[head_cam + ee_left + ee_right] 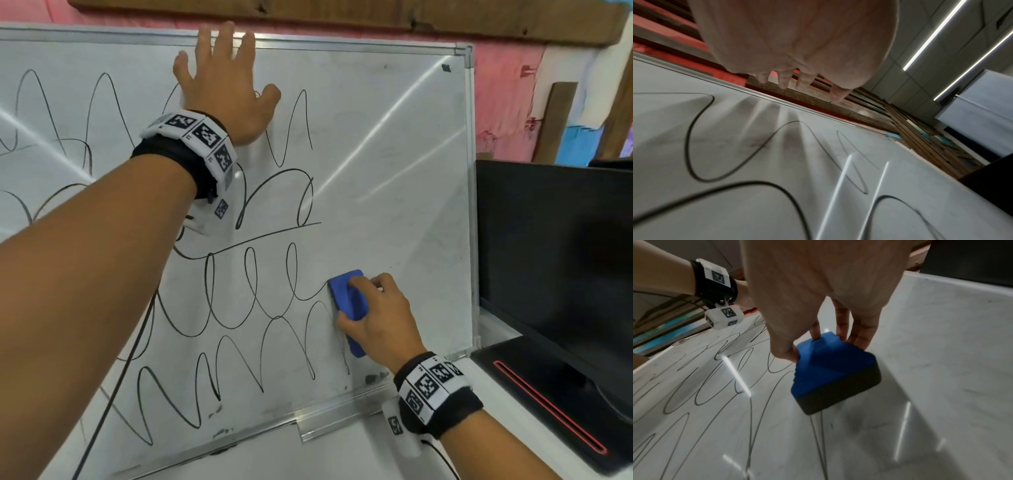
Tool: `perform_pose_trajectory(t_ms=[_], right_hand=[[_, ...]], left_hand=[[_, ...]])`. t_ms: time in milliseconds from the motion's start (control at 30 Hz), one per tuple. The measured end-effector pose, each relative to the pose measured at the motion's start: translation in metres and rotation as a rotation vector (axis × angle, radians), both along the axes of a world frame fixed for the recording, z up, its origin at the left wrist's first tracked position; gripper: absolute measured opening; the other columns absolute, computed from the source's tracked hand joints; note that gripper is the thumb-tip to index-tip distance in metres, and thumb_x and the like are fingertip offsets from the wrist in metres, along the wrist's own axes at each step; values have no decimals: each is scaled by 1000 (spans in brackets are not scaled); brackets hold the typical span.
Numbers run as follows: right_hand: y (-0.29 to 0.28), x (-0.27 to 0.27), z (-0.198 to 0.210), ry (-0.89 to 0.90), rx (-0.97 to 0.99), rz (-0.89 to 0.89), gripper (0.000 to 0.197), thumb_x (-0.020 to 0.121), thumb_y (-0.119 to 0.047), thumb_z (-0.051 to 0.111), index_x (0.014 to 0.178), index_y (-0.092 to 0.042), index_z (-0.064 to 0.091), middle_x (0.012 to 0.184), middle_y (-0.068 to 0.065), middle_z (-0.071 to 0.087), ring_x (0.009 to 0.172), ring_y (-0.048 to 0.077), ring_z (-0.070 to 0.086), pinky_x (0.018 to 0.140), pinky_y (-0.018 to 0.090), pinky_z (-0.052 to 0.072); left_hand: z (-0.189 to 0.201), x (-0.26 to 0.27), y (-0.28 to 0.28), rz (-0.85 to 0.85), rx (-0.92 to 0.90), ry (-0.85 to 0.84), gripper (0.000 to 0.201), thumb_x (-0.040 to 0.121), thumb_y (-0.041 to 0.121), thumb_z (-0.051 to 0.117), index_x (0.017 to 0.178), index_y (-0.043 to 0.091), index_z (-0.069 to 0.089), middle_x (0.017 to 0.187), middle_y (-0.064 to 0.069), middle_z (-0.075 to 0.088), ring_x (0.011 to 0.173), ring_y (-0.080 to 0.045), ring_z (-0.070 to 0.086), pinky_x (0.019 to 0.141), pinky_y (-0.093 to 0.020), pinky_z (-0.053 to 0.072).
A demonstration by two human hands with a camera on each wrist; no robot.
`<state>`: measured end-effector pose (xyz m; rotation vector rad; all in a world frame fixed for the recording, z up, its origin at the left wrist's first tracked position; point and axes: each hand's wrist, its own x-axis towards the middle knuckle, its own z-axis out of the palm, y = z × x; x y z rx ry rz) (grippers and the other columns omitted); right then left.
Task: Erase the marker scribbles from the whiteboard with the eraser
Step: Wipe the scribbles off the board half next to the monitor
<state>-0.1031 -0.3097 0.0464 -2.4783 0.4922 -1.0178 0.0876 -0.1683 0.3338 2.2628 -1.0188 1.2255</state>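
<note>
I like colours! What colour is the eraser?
The eraser is blue on top with a black pad underneath, clearest in the right wrist view.

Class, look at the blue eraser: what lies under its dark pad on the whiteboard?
The blue eraser with a dark felt pad meets the white whiteboard. Black marker scribbles run beneath its edge; whatever ink lies directly underneath is covered.
</note>
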Motion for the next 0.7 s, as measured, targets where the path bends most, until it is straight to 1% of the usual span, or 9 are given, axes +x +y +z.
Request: perform_pose_trajectory(t_ms=[67,167,267,333,400,467,567,633,700], right_hand=[[-1,2,9,-11,-18,-6,48,81,-41,74,125,-29,59,106,-2,43,86,16,52,72,23,47],[-4,5,18,-27,-31,-23,49,82,-43,72,126,-29,57,105,-3,42,86,15,50,73,23,44],[-3,3,10,2,-28,-27,51,82,-44,73,128,-30,56,105,-2,43,87,16,51,73,23,44],[-1,-2,-3,43,-8,-32,52,81,-44,74,128,-30,56,105,-2,43,86,16,51,73,22,43],[-1,-10,-18,94,17,-36,52,79,-43,74,127,-30,56,104,-2,43,85,17,51,72,23,43],[-2,-17,-28,137,37,-40,53,78,-44,75,125,-30,56,102,-1,44,84,18,52,72,24,43],[-4,-20,-29,144,43,-49,50,77,-43,75,122,-30,57,98,-1,44,81,19,51,69,24,40],[-5,-17,-23,111,38,-68,48,78,-43,74,121,-30,57,98,-1,43,80,19,50,65,22,38],[-6,-14,-15,73,49,-83,48,79,-43,73,121,-29,55,99,0,44,80,18,50,61,20,36]], left_hand=[[-13,-13,2,-56,-6,-19,70,88,49,37,151,19,29,161,-8,21,150,-33,12,115,-61,13],[-46,-30,3,-121,51,-44,68,89,49,42,150,22,33,159,-7,25,146,-33,21,111,-58,22],[-93,-45,4,-237,132,-7,69,85,47,46,149,22,39,155,-9,33,140,-33,29,107,-55,27],[-126,-53,6,-303,186,17,65,83,43,50,144,21,46,148,-8,41,133,-33,37,103,-53,34],[-159,-60,8,-391,224,28,55,84,37,54,136,18,54,136,-7,50,120,-31,46,96,-50,43],[-192,-67,12,-480,281,125,40,88,33,54,125,18,61,120,-5,58,108,-25,53,90,-44,49],[-240,-79,19,-474,533,316,21,90,34,53,100,23,67,92,4,65,85,-16,59,81,-39,53],[-269,-82,24,-470,672,406,19,87,33,53,86,23,69,79,7,65,73,-12,59,74,-37,55],[-292,-83,28,-481,749,491,18,86,31,54,81,22,69,73,7,65,66,-11,58,71,-36,57]])
